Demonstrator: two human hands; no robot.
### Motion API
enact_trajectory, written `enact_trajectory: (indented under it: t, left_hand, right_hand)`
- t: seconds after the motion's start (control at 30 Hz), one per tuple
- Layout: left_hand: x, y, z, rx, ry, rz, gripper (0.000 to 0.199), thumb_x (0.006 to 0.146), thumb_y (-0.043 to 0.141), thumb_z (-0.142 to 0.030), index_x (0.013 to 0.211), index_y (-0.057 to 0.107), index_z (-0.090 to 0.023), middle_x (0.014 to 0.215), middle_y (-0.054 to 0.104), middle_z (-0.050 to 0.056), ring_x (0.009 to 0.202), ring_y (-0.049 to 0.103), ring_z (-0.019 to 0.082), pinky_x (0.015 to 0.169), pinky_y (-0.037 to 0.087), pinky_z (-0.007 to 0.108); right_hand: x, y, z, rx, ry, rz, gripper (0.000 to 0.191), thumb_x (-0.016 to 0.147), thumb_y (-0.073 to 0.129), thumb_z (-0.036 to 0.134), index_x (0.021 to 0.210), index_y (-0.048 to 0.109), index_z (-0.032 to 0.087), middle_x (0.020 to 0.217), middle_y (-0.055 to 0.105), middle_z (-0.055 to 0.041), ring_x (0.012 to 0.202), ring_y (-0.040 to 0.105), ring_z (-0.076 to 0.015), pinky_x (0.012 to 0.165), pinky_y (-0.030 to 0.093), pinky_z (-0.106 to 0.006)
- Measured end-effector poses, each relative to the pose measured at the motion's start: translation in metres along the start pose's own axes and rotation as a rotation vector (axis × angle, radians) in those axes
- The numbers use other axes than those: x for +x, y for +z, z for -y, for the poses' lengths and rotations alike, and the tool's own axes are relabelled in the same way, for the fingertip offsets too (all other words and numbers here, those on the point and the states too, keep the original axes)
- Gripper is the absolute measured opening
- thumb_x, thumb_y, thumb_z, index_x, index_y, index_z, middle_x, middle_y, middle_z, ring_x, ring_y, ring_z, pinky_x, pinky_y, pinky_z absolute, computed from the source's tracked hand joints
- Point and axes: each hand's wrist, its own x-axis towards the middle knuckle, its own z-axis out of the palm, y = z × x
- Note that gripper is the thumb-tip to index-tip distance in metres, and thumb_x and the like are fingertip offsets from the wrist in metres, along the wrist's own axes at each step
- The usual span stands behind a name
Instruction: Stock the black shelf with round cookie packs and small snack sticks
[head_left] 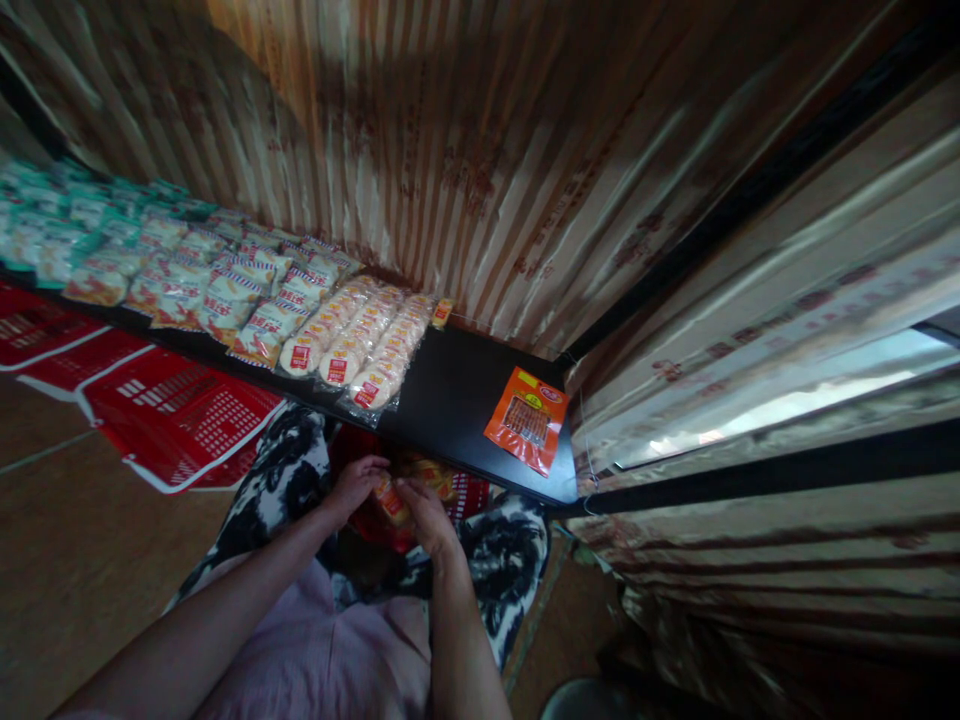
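Observation:
Between my knees, just in front of the shelf's edge, my left hand [360, 487] and my right hand [426, 513] are closed on a small orange-yellow snack packet [391, 499], one at each side of it. Below them a red bag [375, 525] lies low, partly under the shelf, with yellowish packets [429, 474] showing at its opening. On the black shelf [450, 395] above my hands are rows of clear-wrapped round crackers [349, 350]. A flat orange snack bag [529, 420] lies near the shelf's right end.
Several white snack bags [259, 290] and green-edged bags [56, 225] fill the shelf's left part. A small yellow packet [442, 312] sits behind the crackers. Red printed sheeting [180, 410] hangs below the shelf. Striped curtains [465, 150] and dark bars [690, 190] enclose the back and right.

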Motion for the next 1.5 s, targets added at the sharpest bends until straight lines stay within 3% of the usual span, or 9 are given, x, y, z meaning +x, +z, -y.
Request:
enact_trajectory:
  t: [0.33,0.7,1.13,1.5]
  left_hand:
    - [-0.006,0.000,-0.012,0.011,0.000,-0.023,0.026,0.057,0.059,-0.019,0.082,0.064,-0.014,0.079,0.069,0.008,0.077,0.063,0.021,0.074,0.046,0.032]
    - [-0.022,0.003,-0.036,0.065,0.050,0.035,0.027,0.061,0.058,-0.025,0.085,0.064,-0.015,0.087,0.069,0.008,0.084,0.062,0.021,0.078,0.045,0.032]
    - [-0.022,0.005,-0.038,0.150,0.084,-0.010,0.030,0.063,0.061,-0.037,0.084,0.063,-0.015,0.079,0.067,0.005,0.077,0.060,0.019,0.071,0.046,0.029]
    - [-0.024,0.008,-0.037,0.216,0.038,0.017,0.030,0.066,0.062,-0.036,0.086,0.058,-0.015,0.078,0.065,0.005,0.068,0.061,0.017,0.051,0.046,0.023]
  right_hand:
    - [-0.005,0.000,0.007,-0.050,-0.033,0.029,0.023,0.058,0.075,0.032,0.071,0.061,0.018,0.067,0.059,0.0026,0.059,0.053,-0.0097,0.061,0.040,-0.022]
    - [-0.011,0.001,0.014,0.094,-0.059,0.113,0.027,0.060,0.076,0.030,0.076,0.057,0.020,0.070,0.062,0.0038,0.060,0.057,-0.0096,0.061,0.043,-0.022]
    - [-0.012,0.002,0.018,0.150,-0.119,0.057,0.035,0.056,0.078,0.032,0.078,0.053,0.022,0.072,0.063,0.0046,0.061,0.059,-0.0104,0.058,0.045,-0.022]
    - [-0.006,-0.002,0.015,0.050,-0.201,-0.047,0.034,0.058,0.075,0.037,0.076,0.050,0.023,0.072,0.060,0.0039,0.065,0.057,-0.0124,0.057,0.043,-0.022]
